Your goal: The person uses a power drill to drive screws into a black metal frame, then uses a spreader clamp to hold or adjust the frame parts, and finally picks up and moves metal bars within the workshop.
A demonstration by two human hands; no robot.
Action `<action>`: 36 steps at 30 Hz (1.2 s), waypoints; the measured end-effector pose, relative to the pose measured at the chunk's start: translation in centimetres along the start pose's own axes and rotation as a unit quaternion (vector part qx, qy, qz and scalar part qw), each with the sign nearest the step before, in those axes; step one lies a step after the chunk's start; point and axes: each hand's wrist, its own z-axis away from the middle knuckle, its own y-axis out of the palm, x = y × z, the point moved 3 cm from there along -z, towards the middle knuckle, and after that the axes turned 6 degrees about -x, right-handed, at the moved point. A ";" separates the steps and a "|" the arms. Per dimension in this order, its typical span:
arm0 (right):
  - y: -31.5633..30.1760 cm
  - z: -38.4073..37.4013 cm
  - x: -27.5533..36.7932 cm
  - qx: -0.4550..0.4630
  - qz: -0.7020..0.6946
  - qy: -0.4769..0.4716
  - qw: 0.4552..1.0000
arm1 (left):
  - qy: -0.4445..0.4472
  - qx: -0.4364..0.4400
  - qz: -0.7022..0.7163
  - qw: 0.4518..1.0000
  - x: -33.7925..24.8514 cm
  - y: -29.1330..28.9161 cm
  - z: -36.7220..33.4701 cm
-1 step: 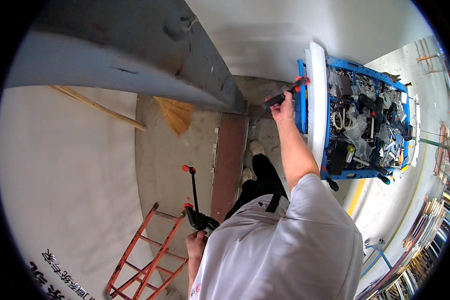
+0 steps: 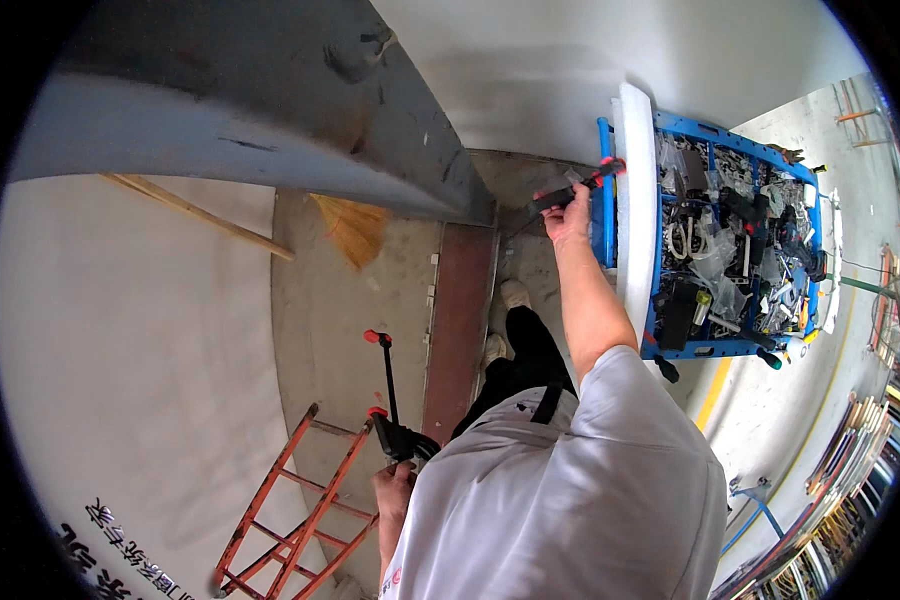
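Observation:
My left hand [image 2: 395,482], low at the left side of my body, is closed round the grip of a black bar clamp [image 2: 398,438]. Its bar stands upward and carries red pads. Farther forward and to the right, my right hand [image 2: 572,222] grips a second bar clamp [image 2: 550,204], also black with red pads. That clamp lies slantwise, its red-padded end reaching over the edge of a blue cart [image 2: 608,240] beside white foam padding [image 2: 634,200]. My fingers partly hide both grips.
Mixed tools, hardware and plastic bags [image 2: 715,250] fill the cart's top. A large grey steel beam [image 2: 270,110] crosses the upper left. An orange ladder [image 2: 305,500] stands at lower left, with a straw broom [image 2: 352,230] farther away. Long bars [image 2: 840,465] are stacked at far right.

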 end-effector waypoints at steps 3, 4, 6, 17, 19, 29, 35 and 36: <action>-0.4 -1.7 -0.1 0.004 -0.020 -0.027 0.999 | 0.005 -0.015 -0.058 0.998 1.0 -0.5 -0.2; 0.0 -2.4 0.2 0.002 -0.021 -0.024 1.000 | 0.003 -0.017 -0.060 0.998 0.8 -0.5 -0.1; 0.6 -3.7 0.7 -0.020 0.020 -0.027 0.999 | -0.003 0.001 -0.016 1.000 0.1 -0.2 0.5; 3.2 -1.9 2.1 0.070 -0.012 0.006 0.997 | -0.001 0.029 -0.036 0.999 -0.7 0.5 -0.1; 3.1 -1.9 2.3 0.059 -0.018 0.026 0.998 | -0.006 0.041 -0.029 0.999 -0.7 0.6 -0.3; 2.5 -4.4 3.4 0.039 0.000 -0.003 0.999 | 0.028 0.037 -0.064 0.997 -0.4 0.4 -1.5; 2.3 -5.0 4.0 0.059 0.024 -0.013 0.998 | -0.006 0.032 -0.082 0.996 2.1 0.4 -2.4; 2.2 -4.8 4.2 0.059 0.024 -0.014 0.998 | -0.005 0.027 -0.077 0.997 1.4 0.6 -2.2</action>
